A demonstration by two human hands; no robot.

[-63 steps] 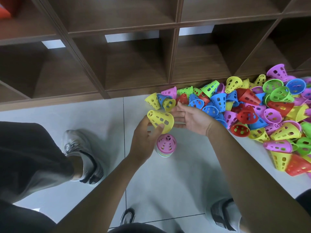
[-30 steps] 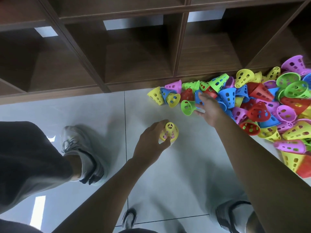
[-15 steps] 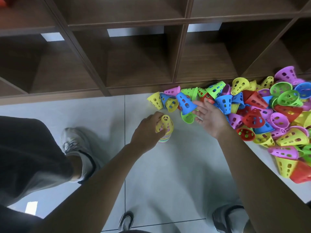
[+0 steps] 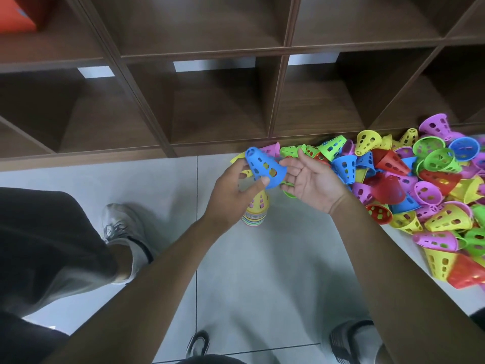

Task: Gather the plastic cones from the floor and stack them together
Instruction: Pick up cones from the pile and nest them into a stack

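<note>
Pale floor tiles (image 4: 249,271) fill the lower half of the frame, and a dark brown shelf (image 4: 223,101) with square cubbies runs across the top. An orange thing (image 4: 15,17) sits in the cubby at the upper left; the other cubbies show only wood.

At the right side of the frame a big pile of cones (image 4: 420,185) lies on the floor against the shelf, in yellow, green, blue, red and purple. Near the middle a stack of cones (image 4: 256,208) stands upright on the floor, with a yellow one on top.

The left hand (image 4: 231,190) holds a blue cone (image 4: 263,166) between thumb and fingers, just above the stack. The right hand (image 4: 312,179) is beside it, palm up, fingers loose, holding nothing; I cannot tell if its fingertips touch the cone. A grey shoe (image 4: 120,227) is at the middle left, and two more shoes peek in at the bottom.

Half a second ago the left hand was down on the stack and the blue cone was at the right hand. Now the blue cone is in the left hand, and a green cone (image 4: 288,185) lies under the right hand.
</note>
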